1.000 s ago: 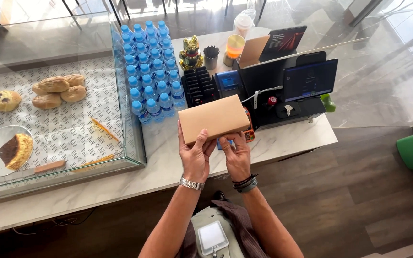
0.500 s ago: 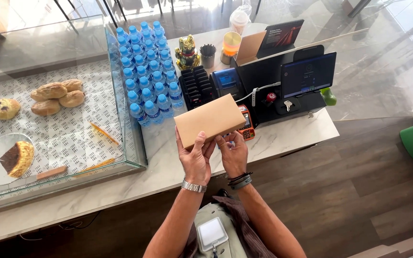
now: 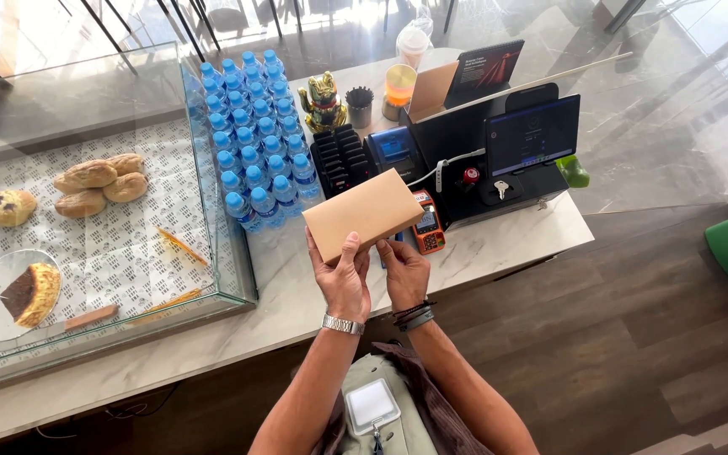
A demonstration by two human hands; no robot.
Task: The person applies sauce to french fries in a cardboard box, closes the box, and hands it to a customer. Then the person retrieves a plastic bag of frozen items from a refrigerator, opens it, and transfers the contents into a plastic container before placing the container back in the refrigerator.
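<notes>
Both hands, the left hand and the right hand, grip the near edge of a brown paper bag above the surface. A loose pinch could let it tip onto the water bottles just left.

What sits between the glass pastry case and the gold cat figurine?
Rows of blue-capped water bottles stand there on the marble counter, seen in the head view.

A silver watch bands the left wrist, dark bracelets the right, arms bare.
</notes>
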